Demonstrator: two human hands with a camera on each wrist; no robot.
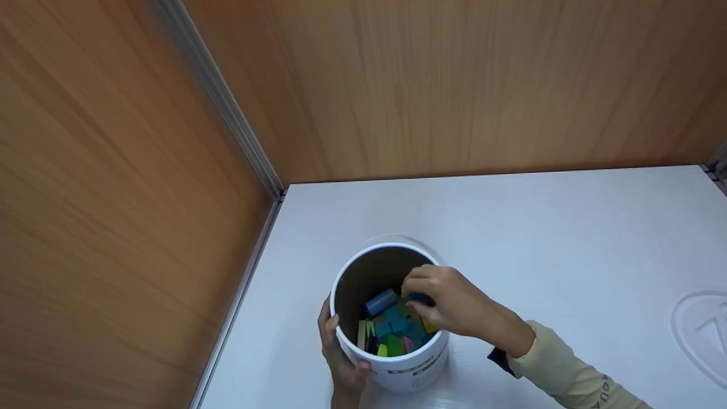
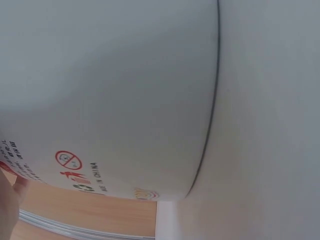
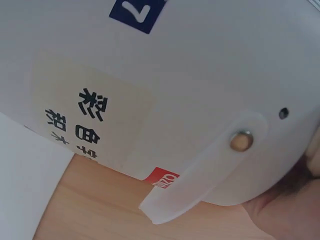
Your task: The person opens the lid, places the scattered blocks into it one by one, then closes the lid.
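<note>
A white cylindrical bucket stands upright on the white table, its mouth facing up toward the head camera. Inside lie several coloured toy blocks in blue, green, yellow and pink, with a blue cylinder block on top. My left hand grips the bucket's left side, fingers around the outside and thumb at the front. Over the right rim, my right hand reaches into the mouth and pinches a dark blue block, partly hidden by the fingers. The right wrist view shows a pale strap handle riveted to the bucket.
The white table extends to the right, with a round embossed mark near its right side. Wooden panels rise behind and to the left, joined by a grey metal strip at the corner.
</note>
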